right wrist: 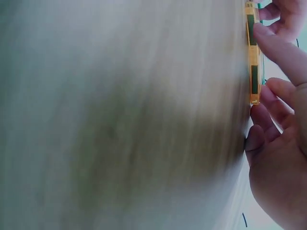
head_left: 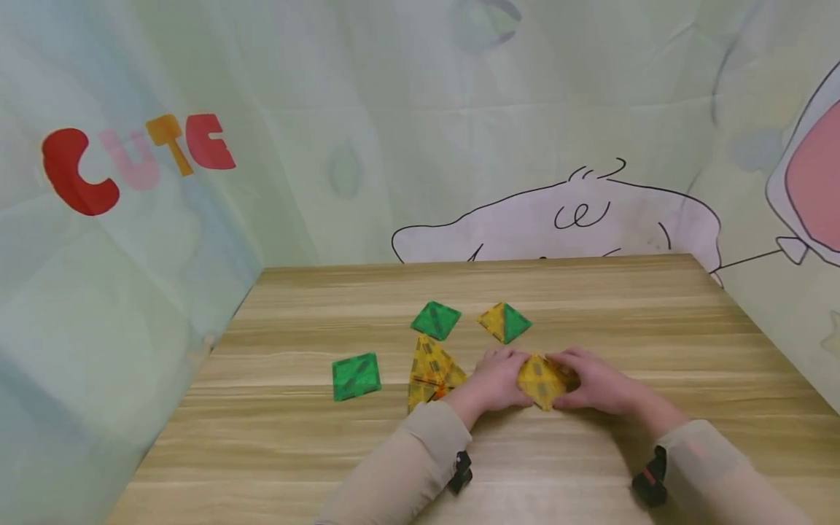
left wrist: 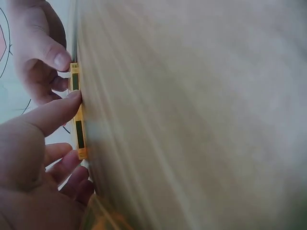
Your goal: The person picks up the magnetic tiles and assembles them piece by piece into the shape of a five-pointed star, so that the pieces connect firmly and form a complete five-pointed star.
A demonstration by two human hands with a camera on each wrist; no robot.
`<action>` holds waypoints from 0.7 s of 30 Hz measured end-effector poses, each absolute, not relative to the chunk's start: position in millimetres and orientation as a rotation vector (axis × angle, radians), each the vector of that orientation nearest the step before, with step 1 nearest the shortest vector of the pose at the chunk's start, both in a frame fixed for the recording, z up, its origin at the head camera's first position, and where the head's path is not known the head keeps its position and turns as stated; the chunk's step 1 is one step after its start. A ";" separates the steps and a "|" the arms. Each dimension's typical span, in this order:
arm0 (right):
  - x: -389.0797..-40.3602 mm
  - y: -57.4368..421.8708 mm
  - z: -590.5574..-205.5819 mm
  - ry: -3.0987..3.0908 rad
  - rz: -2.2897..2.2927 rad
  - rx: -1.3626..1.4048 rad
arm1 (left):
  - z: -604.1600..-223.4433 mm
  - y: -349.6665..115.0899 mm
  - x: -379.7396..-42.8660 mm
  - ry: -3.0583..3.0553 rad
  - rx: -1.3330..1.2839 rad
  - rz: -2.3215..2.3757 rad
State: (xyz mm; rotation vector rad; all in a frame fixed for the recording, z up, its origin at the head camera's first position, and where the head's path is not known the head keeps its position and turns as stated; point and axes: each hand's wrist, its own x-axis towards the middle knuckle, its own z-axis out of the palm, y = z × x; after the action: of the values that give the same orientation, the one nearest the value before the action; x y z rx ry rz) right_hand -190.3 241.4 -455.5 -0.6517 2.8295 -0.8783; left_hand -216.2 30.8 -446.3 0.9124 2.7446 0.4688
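Note:
A yellow translucent magnetic tile piece (head_left: 541,382) shows as a diamond between my two hands, above the table. My left hand (head_left: 500,380) grips it from the left, its thumb (left wrist: 62,110) on the edge in the left wrist view. From the other side my right hand (head_left: 593,383) pinches it, with the thumb (right wrist: 273,43) on the near edge in the right wrist view. Dark magnet strips show along that thin yellow edge (left wrist: 79,132). Part of the piece is hidden behind the fingers.
Left of my hands stands a yellow tile structure (head_left: 429,364) with an orange part inside, partly hidden by my left arm. Green tiles lie at the left (head_left: 356,377) and farther back (head_left: 436,321). A yellow-and-green tile pair (head_left: 504,322) lies beyond my hands on the wooden table (head_left: 275,445).

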 end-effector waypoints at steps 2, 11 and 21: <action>-190.4 241.2 -455.8 2.806 -0.957 -0.634 | -446.3 30.8 -216.2 2.748 0.914 0.476; -188.8 240.9 -457.9 2.493 -1.529 -0.386 | -444.8 30.4 -213.9 2.715 0.897 0.571; -186.3 223.8 -461.9 2.211 -1.941 -0.249 | -433.4 16.8 -221.4 2.429 0.826 1.177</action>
State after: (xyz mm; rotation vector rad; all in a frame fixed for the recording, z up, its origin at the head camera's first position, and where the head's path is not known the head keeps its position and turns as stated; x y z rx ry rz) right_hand -186.3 223.8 -461.9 -0.2493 2.2110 -1.9409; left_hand -221.4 16.8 -433.4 0.8264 2.4289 1.1772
